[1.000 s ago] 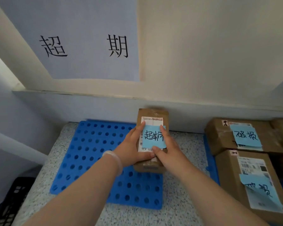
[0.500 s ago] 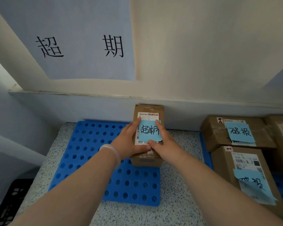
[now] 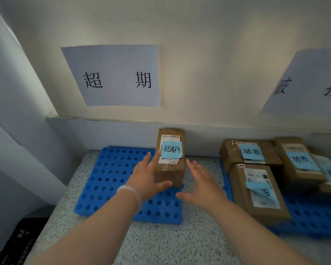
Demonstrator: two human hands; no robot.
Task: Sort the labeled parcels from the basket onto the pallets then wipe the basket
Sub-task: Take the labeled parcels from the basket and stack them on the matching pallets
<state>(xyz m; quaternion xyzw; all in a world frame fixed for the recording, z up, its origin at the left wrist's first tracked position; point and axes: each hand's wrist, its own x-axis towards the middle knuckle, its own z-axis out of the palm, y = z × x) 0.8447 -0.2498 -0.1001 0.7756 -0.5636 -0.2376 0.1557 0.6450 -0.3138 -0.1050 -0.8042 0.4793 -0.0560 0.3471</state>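
A brown cardboard parcel [image 3: 170,174] with a blue sticky note stands on the right edge of the left blue perforated pallet [image 3: 111,180], close to the wall. My left hand [image 3: 146,177] is open beside the parcel's left face, its thumb by the front bottom corner. My right hand [image 3: 201,185] is open just right of the parcel, fingers spread and apart from it. The right blue pallet [image 3: 310,217] carries three brown parcels with blue notes [image 3: 256,194]. The black basket [image 3: 17,243] shows only as a corner at the bottom left.
Two paper signs hang on the wall, one [image 3: 115,77] above the left pallet and one [image 3: 310,83] above the right. The pallets lie on a speckled stone counter [image 3: 170,243]. A wall ledge [image 3: 180,123] runs right behind the parcels.
Both hands have let go of the parcel and pulled back, fingers spread. The parcel now stands on the pallet. The view has tilted up and widened.
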